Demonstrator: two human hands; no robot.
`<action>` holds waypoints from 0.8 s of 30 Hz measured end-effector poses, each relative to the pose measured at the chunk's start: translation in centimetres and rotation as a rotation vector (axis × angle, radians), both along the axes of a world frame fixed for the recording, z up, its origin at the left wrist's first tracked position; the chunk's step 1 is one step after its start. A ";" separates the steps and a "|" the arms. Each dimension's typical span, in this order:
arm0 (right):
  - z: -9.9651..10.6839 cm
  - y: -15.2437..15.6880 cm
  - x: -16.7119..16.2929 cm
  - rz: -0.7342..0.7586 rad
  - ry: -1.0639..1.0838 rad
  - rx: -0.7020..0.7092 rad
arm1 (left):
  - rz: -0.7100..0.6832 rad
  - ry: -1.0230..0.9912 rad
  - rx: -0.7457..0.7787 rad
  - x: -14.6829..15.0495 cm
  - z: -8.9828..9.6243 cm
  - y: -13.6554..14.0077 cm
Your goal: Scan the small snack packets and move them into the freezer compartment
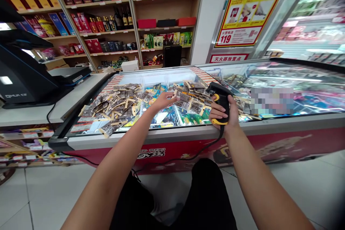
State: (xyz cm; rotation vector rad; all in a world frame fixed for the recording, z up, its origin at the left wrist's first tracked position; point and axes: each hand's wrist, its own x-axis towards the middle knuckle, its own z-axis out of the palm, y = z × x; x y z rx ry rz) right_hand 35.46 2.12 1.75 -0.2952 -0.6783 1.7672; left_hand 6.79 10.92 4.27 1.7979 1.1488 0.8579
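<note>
Nearest, the right hand [233,114] has its fingers wrapped around a black-and-yellow handheld scanner [219,88]. The left hand [162,102] touches the edge of a packet [185,100]; whether its fingers grip cannot be told. Brown packets [115,105] lie heaped on the chest freezer [178,132]. Beyond, shelves [164,9] hold boxed goods.

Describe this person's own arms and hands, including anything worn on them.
The left hand and right hand are bare, with no gloves and no ring, watch or bracelet showing. The left arm and right arm are uncovered as far as the view reaches: no sleeve or clear marking appears. Black legwear shows below.
</note>
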 end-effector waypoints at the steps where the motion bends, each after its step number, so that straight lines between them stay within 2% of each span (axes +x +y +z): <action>1: 0.0 0.0 0.0 0.014 0.012 -0.004 | -0.014 -0.021 -0.028 0.8 0.0 0.0; 4: -0.2 0.1 0.3 0.062 0.069 -0.019 | -0.016 -0.037 -0.080 3.0 -0.6 0.0; 6: -0.6 0.4 0.6 0.105 0.122 -0.050 | 0.028 -0.017 -0.063 3.8 -1.4 0.0; 8: -0.9 0.8 0.9 0.158 0.166 -0.081 | 0.098 0.026 0.031 4.0 -2.1 -0.1; 10: -1.2 1.2 1.1 0.202 0.197 -0.092 | 0.127 0.109 0.226 3.5 -2.6 -0.4; 12: -1.4 1.4 1.2 0.227 0.211 -0.091 | 0.025 0.231 0.467 2.5 -2.8 -0.9; 14: -1.3 1.4 1.2 0.232 0.208 -0.086 | -0.179 0.378 0.641 1.5 -2.9 -1.4; 16: -1.3 1.3 1.2 0.223 0.199 -0.089 | -0.330 0.515 0.715 0.9 -3.0 -2.0; 17: -1.2 1.2 1.1 0.217 0.196 -0.091 | -0.355 0.571 0.727 0.9 -3.0 -2.3; 19: -1.1 1.1 1.1 0.203 0.188 -0.098 | -0.330 0.657 0.731 1.4 -3.0 -2.8; 24: -0.5 0.9 0.5 0.114 0.049 -0.064 | -0.143 0.820 0.749 4.5 -2.8 -3.8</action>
